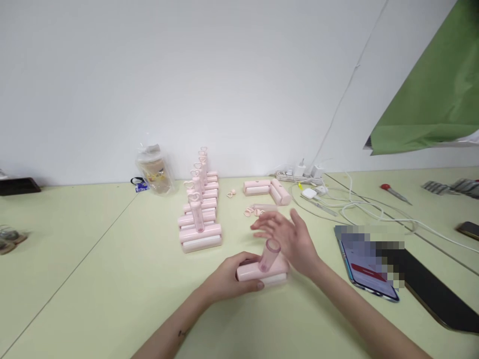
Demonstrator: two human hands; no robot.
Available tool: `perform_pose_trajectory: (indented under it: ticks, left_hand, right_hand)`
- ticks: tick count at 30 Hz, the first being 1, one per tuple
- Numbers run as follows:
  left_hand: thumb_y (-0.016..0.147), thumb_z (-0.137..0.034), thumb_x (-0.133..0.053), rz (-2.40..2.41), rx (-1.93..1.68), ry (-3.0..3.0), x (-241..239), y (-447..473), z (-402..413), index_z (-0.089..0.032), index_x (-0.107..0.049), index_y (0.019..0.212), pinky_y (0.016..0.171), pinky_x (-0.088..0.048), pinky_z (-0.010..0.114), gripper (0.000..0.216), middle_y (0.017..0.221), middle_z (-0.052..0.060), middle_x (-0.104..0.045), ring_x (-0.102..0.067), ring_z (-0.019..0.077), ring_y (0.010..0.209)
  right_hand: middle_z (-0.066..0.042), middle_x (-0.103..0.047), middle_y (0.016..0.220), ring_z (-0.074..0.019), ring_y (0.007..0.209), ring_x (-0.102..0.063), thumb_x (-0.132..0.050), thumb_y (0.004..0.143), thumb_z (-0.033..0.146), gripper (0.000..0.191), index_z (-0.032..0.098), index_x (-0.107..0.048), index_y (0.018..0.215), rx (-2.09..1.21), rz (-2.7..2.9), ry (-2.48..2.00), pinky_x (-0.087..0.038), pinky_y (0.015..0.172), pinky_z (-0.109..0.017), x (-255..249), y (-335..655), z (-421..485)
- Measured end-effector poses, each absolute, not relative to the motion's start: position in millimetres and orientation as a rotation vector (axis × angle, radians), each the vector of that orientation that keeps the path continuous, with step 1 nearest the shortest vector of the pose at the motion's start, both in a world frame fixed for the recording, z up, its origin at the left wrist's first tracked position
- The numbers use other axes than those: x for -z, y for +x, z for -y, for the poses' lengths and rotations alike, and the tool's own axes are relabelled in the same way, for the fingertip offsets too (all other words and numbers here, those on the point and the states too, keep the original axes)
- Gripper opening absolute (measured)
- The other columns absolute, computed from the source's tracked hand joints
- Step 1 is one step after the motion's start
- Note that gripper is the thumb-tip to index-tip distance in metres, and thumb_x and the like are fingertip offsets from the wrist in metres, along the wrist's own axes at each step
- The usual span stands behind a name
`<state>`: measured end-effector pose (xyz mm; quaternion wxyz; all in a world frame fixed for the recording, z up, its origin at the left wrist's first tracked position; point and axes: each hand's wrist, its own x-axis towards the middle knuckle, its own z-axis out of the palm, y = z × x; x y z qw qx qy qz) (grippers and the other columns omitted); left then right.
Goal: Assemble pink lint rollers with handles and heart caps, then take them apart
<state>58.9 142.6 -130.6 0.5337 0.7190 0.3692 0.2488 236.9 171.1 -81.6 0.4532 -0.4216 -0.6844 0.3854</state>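
Note:
My left hand [232, 276] grips the left end of a pink lint roller [249, 271], thumb along its front. From the roller's middle a translucent pink tube handle [270, 255] stands up, slightly tilted, its top end uncovered. Just behind and to the right of that tube, my right hand [288, 237] is open with fingers apart and holds nothing. Beyond it lie several small peach heart-loop caps [251, 212] and a loose translucent tube [265, 206]. Another such cap [231, 193] lies farther back. To the left, several lint rollers with heart-topped handles [200, 234] stand in a row.
Two pink roller heads without handles [257, 187] lie near the wall. At right are a phone [370, 269], a long black object [430, 284], white cables [359, 204], a power strip [290, 175] and a red-ended tool [394, 193]. A bagged drink cup [155, 169] stands back left.

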Motion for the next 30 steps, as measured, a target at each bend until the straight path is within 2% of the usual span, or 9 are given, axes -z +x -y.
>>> perform_pose_trajectory:
  ticks: [2, 5, 7, 10, 17, 19, 21, 23, 30]
  left_hand:
    - [0.068, -0.033, -0.067, -0.896, -0.541, 1.77, 126, 55, -145, -0.022, -0.055, 0.112, 0.082, -0.045, 0.032, 0.048, 0.11, 0.005, -0.059, -0.056, 0.0229, 0.096]
    - [0.056, -0.037, -0.075, -1.008, -0.576, 1.948, 121, 53, -146, -0.022, -0.053, 0.115, 0.086, -0.043, 0.038, 0.065, 0.109, 0.007, -0.057, -0.053, 0.0274, 0.1]
    - [0.051, -0.039, -0.077, -1.128, -0.687, 2.042, 118, 53, -143, -0.021, -0.047, 0.122, 0.091, -0.04, 0.042, 0.079, 0.113, 0.009, -0.054, -0.048, 0.0299, 0.106]
    - [0.065, -0.039, -0.069, -1.184, -0.856, 2.156, 115, 56, -135, -0.021, -0.042, 0.124, 0.094, -0.037, 0.044, 0.068, 0.12, 0.011, -0.05, -0.044, 0.0289, 0.112]
    - [0.075, -0.036, -0.061, -0.976, -0.965, 1.977, 85, 80, -127, -0.024, -0.035, 0.127, 0.098, -0.032, 0.041, 0.06, 0.13, 0.01, -0.044, -0.04, 0.0258, 0.119]
    - [0.077, -0.037, -0.059, -0.905, -0.932, 1.82, 78, 90, -130, -0.023, -0.043, 0.119, 0.094, -0.035, 0.038, 0.047, 0.12, 0.008, -0.052, -0.047, 0.0241, 0.111]
    - [0.08, -0.039, -0.053, -0.805, -0.879, 1.657, 77, 98, -134, -0.019, -0.052, 0.096, 0.082, -0.04, 0.034, 0.026, 0.09, 0.005, -0.06, -0.055, 0.0197, 0.089]
    - [0.081, -0.042, -0.05, -0.721, -0.844, 1.523, 81, 104, -138, -0.018, -0.047, 0.076, 0.066, -0.041, 0.027, 0.025, 0.065, -0.002, -0.051, -0.051, 0.0132, 0.065]
    - [0.075, -0.051, -0.055, -0.655, -0.839, 1.433, 93, 107, -141, -0.02, -0.037, 0.066, 0.051, -0.031, 0.023, 0.037, 0.056, -0.007, -0.036, -0.035, 0.0074, 0.05]
  right_hand:
    - [-0.009, -0.063, 0.097, -0.021, 0.09, -0.06, -0.034, 0.086, 0.051, 0.038, 0.019, -0.056, 0.092, -0.78, 1.8, -1.188, -0.047, 0.076, -0.034, 84, 250, -199]
    - [-0.009, -0.063, 0.092, -0.0235, 0.091, -0.058, -0.06, 0.077, 0.037, 0.021, 0.016, -0.061, 0.08, -0.584, 1.933, -1.421, -0.043, 0.083, -0.041, 96, 259, -238]
    - [-0.007, -0.061, 0.1, -0.022, 0.094, -0.056, -0.059, 0.081, 0.032, 0.019, 0.014, -0.061, 0.09, -0.457, 2.0, -1.552, -0.043, 0.085, -0.043, 107, 258, -254]
    - [-0.007, -0.056, 0.113, -0.0209, 0.099, -0.055, -0.053, 0.087, 0.029, 0.024, 0.016, -0.056, 0.106, -0.307, 2.073, -1.675, -0.044, 0.084, -0.043, 121, 249, -263]
    - [-0.006, -0.059, 0.105, -0.0182, 0.089, -0.059, -0.05, 0.089, 0.03, 0.024, 0.016, -0.055, 0.107, -0.205, 2.125, -1.751, -0.049, 0.077, -0.039, 122, 252, -253]
    - [-0.006, -0.059, 0.106, -0.0188, 0.09, -0.059, -0.051, 0.088, 0.031, 0.025, 0.015, -0.055, 0.107, -0.216, 2.12, -1.757, -0.048, 0.078, -0.04, 120, 254, -251]
    - [-0.006, -0.059, 0.107, -0.0195, 0.093, -0.058, -0.053, 0.087, 0.03, 0.023, 0.015, -0.057, 0.105, -0.252, 2.12, -1.745, -0.047, 0.08, -0.041, 120, 255, -250]
    - [-0.006, -0.06, 0.104, -0.0189, 0.091, -0.058, -0.053, 0.087, 0.03, 0.021, 0.014, -0.058, 0.101, -0.31, 2.101, -1.71, -0.047, 0.08, -0.04, 119, 255, -248]
    - [-0.002, -0.062, 0.074, -0.0173, 0.072, -0.062, -0.046, 0.086, 0.039, 0.02, 0.02, -0.048, 0.087, -0.67, 1.868, -1.365, -0.048, 0.066, -0.031, 98, 248, -214]
